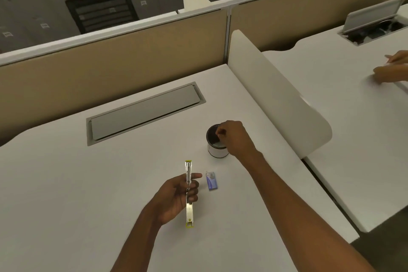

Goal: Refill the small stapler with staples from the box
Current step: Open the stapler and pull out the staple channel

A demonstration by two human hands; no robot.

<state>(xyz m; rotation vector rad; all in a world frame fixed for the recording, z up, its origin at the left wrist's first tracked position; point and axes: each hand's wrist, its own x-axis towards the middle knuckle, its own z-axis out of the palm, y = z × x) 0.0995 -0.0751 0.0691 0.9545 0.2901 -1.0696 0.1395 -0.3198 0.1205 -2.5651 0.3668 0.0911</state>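
Stapler (189, 192), swung fully open, lay gripped in the left hand (176, 199) above the desk (88, 194), staple box (212, 181) just beside it, while the right hand (234, 137) pinched its fingertips together over a small cup (215, 149).

Left hand (176, 196) low at centre, palm turned up, fingers curled round the opened stapler (189, 192), index tip pointing toward 3 o'clock. Right hand (236, 137) up at 1 o'clock from it, forearm stretched, fingertips pinched together over the small can (215, 146).
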